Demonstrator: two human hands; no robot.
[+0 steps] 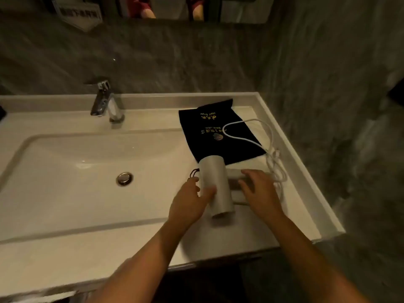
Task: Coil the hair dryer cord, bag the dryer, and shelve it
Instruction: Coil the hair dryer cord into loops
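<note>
Forearms reach in from the near edge. Left hand [189, 201] curls against the barrel of the white hair dryer [215, 186], thumb on its side; right hand [259, 190] lies spread over the handle — grip unclear. The dryer rests on the counter [306, 193] right of the sink basin [65, 171]. Beyond lies the black bag [209, 130], flat — the white cord [244, 138] loops loosely across it. Farther back stands the faucet [107, 103].

A white hair dryer [215, 189] is laid on its side just beside a flat black drawstring bag [209, 130], over which its uncoiled white cord [255, 136] is looped.
</note>
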